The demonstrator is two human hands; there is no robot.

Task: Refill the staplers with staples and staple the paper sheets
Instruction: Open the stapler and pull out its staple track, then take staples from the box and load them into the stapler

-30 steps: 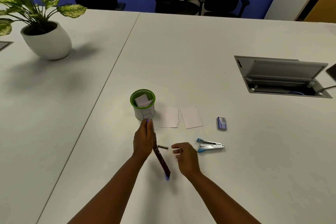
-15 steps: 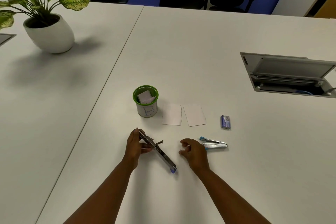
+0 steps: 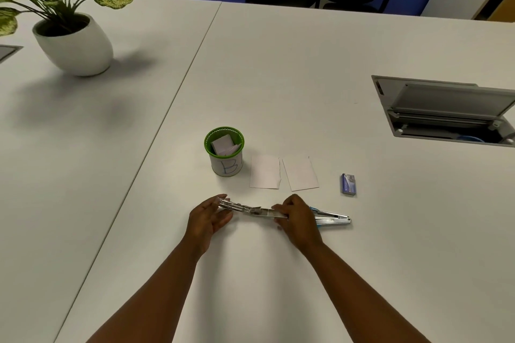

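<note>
Stapler, long silver metal one swung fully open [image 3: 252,210], is held level just above the white tabletop [image 3: 278,69], nearer the person than the green-rimmed white cup marked "B" [image 3: 225,154]. Left hand [image 3: 207,218] grips its left end, fingers curled under and thumb on top. Right hand [image 3: 296,220] grips its right end, fingers wrapped over the bar. Both hands are clamped on the same stapler, w/ the hinge area showing between them.

Second stapler, silver w/ blue tips [image 3: 331,217], lies flat on the table to the right of the cup and nearer the person, partly hidden behind the right hand; whether the hand touches it can't be told.

Two white paper sheets [image 3: 282,172] lie flat side by side just right of the cup, close but apart. Small blue staple box [image 3: 348,184] lies further right of the cup, past the sheets. Folded white paper slips [image 3: 224,145] stand inside the cup.

Potted green plant in a round white pot [image 3: 73,44] sits far left of the cup and farther away. Open grey cable hatch [image 3: 446,110] is sunk in the table far right of the cup.
</note>
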